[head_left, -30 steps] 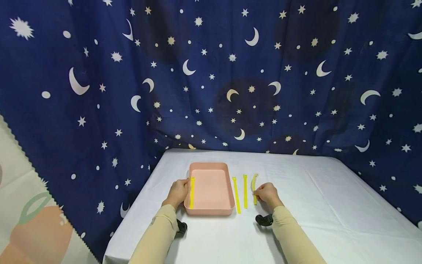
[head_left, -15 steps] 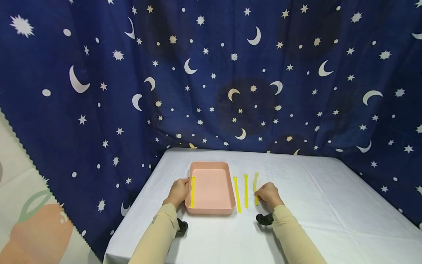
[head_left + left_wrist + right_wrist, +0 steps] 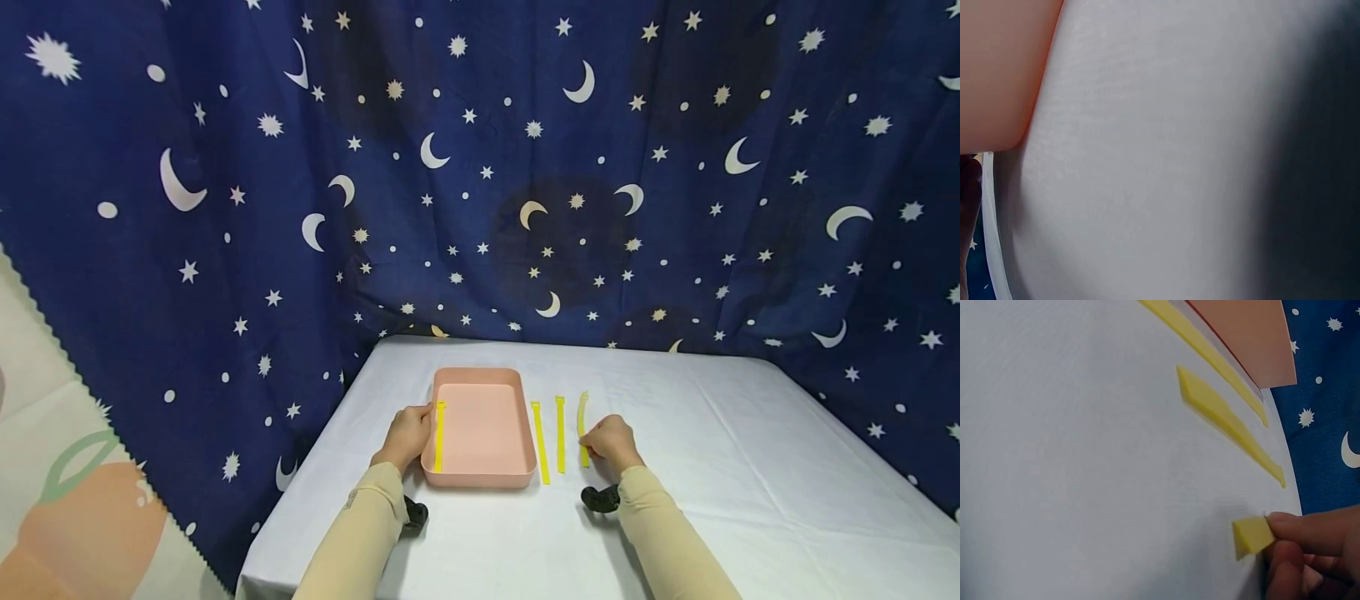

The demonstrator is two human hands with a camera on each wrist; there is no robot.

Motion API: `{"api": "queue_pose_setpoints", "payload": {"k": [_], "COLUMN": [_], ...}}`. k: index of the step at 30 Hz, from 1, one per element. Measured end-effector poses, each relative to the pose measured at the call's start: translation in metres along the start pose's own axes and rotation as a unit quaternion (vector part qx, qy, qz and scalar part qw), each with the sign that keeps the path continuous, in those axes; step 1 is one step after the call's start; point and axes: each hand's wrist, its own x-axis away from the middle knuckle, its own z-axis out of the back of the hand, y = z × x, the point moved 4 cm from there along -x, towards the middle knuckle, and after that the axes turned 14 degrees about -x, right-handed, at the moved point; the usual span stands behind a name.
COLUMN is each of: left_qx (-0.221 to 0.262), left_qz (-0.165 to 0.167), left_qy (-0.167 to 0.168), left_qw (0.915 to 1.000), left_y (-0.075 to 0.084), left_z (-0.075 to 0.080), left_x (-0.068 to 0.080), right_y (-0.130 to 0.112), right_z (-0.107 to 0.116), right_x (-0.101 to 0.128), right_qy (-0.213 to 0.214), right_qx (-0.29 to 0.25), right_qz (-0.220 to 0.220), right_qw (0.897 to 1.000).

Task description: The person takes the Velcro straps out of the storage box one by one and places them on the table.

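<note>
White tablecloth [image 3: 712, 467], right wrist view alone shows right hand [image 3: 611, 440] fingers [image 3: 1310, 528] pinching yellow strip [image 3: 1252, 535]; left hand [image 3: 408, 433] grips tray [image 3: 480, 479]

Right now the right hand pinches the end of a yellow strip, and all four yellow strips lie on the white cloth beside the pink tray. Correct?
Not quite. The head view shows three strips on the cloth; a fourth strip lies inside the pink tray by the left hand. The right hand does pinch the rightmost strip.
</note>
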Motion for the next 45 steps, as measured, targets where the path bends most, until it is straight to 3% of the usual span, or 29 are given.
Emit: {"api": "queue_pose_setpoints", "payload": {"k": [14,27,45], "left_qx": [0.001,0.005,0.014], "left_qz": [-0.002,-0.009,0.003], "left_qy": [0.005,0.007,-0.012], "left_qw": [1.0,0.9999,0.9998], "left_y": [0.005,0.003,0.002], "left_z": [0.004,0.004,0.005], "left_x": [0.003,0.003,0.002], "right_y": [0.0,-0.001,-0.022], "right_z": [0.0,-0.001,-0.006], "right_x": [0.001,0.003,0.008], "right_qy": [0.016,0.023,0.022], "right_qx": [0.028,0.0,-0.021], "right_qz": [0.005,-0.022,0.026], "right_qw": [0.999,1.0,0.999]}}
